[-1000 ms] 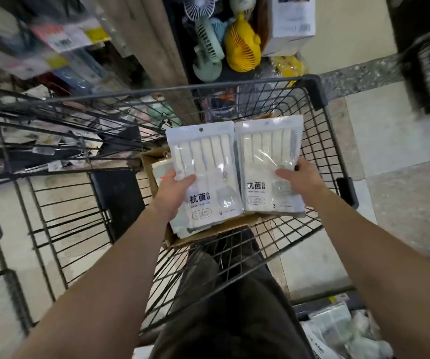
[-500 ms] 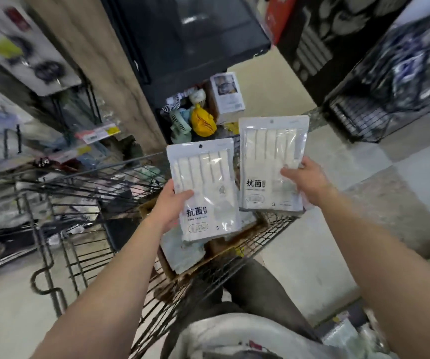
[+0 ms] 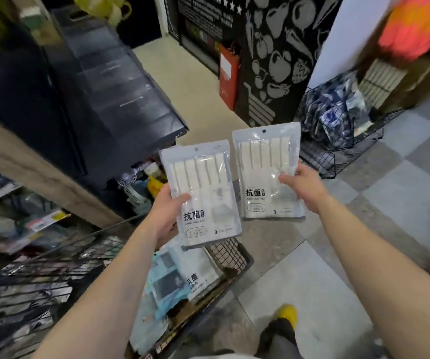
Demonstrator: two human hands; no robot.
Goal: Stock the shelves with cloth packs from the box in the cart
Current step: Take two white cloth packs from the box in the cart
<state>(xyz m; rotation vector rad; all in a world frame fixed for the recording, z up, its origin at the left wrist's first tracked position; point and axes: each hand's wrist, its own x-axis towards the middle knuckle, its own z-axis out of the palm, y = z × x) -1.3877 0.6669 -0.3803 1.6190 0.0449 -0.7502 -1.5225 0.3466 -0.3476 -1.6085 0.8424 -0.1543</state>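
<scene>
My left hand [image 3: 166, 211] grips a white cloth pack [image 3: 203, 193] by its left edge, held upright in front of me. My right hand [image 3: 303, 186] grips a second, matching cloth pack [image 3: 263, 174] by its right edge, slightly higher and farther right. Both packs hang in the air above the black wire cart [image 3: 230, 255]. More cloth packs [image 3: 195, 278] lie in the cardboard box [image 3: 182, 317] inside the cart, below my left hand.
A dark cabinet [image 3: 110, 94] stands at the left above small fans [image 3: 131, 187]. Blurred shelf goods with price tags [image 3: 45, 221] fill the lower left. A wire basket of dark packets [image 3: 338, 125] sits on the tiled floor at right. My yellow shoe [image 3: 287, 313] is below.
Both hands have lifted the two packs up and away from the cart box. The view has swung up and to the right, toward the aisle and the black fruit-patterned wall.
</scene>
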